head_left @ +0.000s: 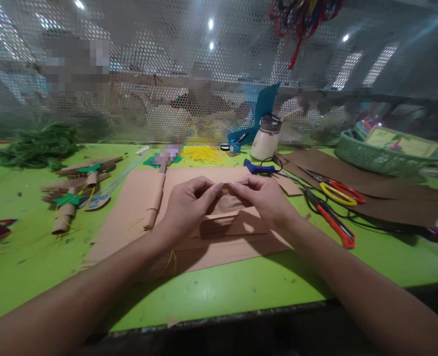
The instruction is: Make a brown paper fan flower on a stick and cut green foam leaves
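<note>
Two bare forearms, left hand point(187, 205), right hand point(267, 198), no sleeves, seemingly no rings

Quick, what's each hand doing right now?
Left hand: pinched shut on the brown paper piece.
Right hand: pinched shut on the same piece.

Green table point(241, 284), brown card sheets point(219, 247), scissors point(332, 217), green basket point(378, 158), jar point(265, 143)

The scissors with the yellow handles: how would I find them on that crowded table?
Start at the green basket on the right of the green table and come toward the brown sheets in front of it. The yellow-handled scissors lie there; the neighbouring pair, nearer the person's right hand, has longer orange-red handles.
</note>
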`<state>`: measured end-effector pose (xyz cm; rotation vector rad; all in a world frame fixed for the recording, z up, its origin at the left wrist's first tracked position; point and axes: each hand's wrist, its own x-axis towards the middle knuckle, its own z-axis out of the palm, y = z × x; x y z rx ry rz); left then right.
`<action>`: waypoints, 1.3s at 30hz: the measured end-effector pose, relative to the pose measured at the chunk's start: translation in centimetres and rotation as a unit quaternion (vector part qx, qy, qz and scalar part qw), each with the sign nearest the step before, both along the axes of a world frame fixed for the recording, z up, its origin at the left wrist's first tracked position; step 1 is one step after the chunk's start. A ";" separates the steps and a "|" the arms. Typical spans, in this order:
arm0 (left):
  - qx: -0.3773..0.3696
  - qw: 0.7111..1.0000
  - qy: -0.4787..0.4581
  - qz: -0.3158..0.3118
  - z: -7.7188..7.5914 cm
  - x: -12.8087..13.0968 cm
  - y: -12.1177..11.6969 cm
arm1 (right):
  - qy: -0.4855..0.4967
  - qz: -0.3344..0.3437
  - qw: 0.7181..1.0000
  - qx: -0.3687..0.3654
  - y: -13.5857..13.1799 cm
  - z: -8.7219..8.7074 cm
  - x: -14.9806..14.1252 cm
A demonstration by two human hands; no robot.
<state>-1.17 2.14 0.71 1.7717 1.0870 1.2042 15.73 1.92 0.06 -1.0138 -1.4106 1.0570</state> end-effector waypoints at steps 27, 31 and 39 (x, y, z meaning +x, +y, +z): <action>-0.283 0.909 -0.244 -0.183 -1.0 0.4 -0.6 | -0.045 -0.072 0.993 0.077 -0.8 -1.4 -0.8; -0.274 0.926 -0.203 -0.159 -1.3 0.3 -0.4 | -0.033 -0.068 0.994 0.079 -0.7 -1.1 -0.6; -0.283 0.923 -0.186 -0.184 -1.1 0.5 -0.8 | -0.064 -0.113 0.985 0.116 -0.8 -1.1 -0.5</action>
